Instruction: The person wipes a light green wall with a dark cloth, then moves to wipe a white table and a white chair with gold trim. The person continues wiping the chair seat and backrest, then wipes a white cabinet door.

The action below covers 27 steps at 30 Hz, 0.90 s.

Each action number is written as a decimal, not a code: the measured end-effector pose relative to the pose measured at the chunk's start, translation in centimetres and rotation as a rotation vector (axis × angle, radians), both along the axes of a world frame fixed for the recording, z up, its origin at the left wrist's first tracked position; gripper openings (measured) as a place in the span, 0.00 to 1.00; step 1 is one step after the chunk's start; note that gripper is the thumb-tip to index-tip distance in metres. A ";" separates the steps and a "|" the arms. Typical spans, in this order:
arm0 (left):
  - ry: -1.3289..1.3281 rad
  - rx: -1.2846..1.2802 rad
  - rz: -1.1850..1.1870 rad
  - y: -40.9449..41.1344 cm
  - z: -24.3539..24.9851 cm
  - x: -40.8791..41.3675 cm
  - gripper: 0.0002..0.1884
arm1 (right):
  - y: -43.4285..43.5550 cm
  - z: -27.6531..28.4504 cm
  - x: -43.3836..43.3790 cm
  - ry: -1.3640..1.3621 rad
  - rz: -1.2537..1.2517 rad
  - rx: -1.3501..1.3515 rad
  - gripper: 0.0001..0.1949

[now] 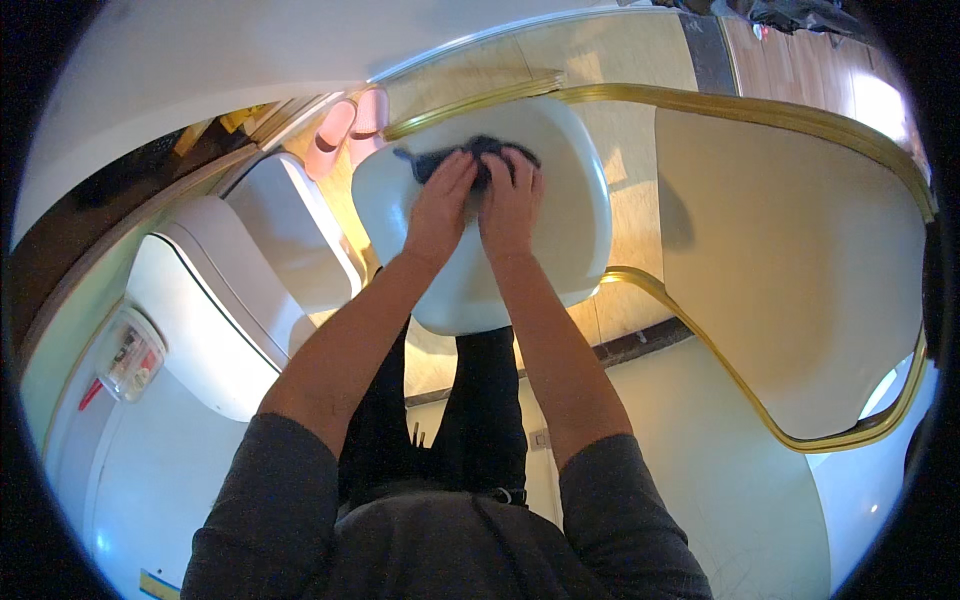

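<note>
Both hands are together over the far half of a pale, padded chair seat [555,217]. A dark cloth [486,152] lies bunched on that seat. My left hand [441,201] has its fingertips on the cloth's left part, and my right hand [511,193] presses on its right part with bent fingers. How firmly the fingers grip the cloth is hard to see, since the fingertips are partly sunk in it. The chair's gold-coloured metal frame [637,91] curves away to the right, around a wide cream backrest [765,262].
Pink slippers [330,139] lie on the floor beyond the seat's left side. At left stand a white padded seat [289,225] and a clear plastic container [133,355] with things inside. A white surface [247,45] spans the top left. My legs are close to the seat's near edge.
</note>
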<state>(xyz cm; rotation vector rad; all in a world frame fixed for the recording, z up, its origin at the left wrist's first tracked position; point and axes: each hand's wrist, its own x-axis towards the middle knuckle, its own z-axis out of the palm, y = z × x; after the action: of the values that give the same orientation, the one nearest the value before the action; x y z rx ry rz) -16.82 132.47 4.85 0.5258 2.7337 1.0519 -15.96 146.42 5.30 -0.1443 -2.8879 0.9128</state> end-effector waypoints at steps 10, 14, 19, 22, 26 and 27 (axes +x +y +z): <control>0.019 0.121 -0.037 5.3 -2.7 -12.6 0.21 | 6.2 0.2 -12.5 -0.137 -0.014 0.133 0.12; -0.233 0.094 -0.061 6.3 -3.5 -13.5 0.20 | 6.2 -2.5 -14.0 -0.376 -0.121 0.148 0.12; -0.270 0.074 -0.079 1.0 -3.4 -12.6 0.18 | 4.6 -1.2 -14.1 -0.396 0.148 0.092 0.11; -0.200 0.081 -0.010 -3.6 -3.8 -11.9 0.18 | 0.1 -0.9 -13.2 -0.358 0.164 0.156 0.10; -0.223 0.045 0.184 -6.0 -2.0 -8.8 0.15 | -6.4 -0.7 -10.6 -0.338 0.129 0.255 0.10; -0.263 0.057 0.206 -7.5 -2.5 -8.4 0.15 | -8.0 0.4 -10.4 -0.362 0.147 0.224 0.10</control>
<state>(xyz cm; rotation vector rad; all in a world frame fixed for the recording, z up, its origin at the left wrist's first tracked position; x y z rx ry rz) -25.22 124.95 2.39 0.1032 2.5692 1.1567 -26.32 138.45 5.66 -0.0853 -3.3507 0.6299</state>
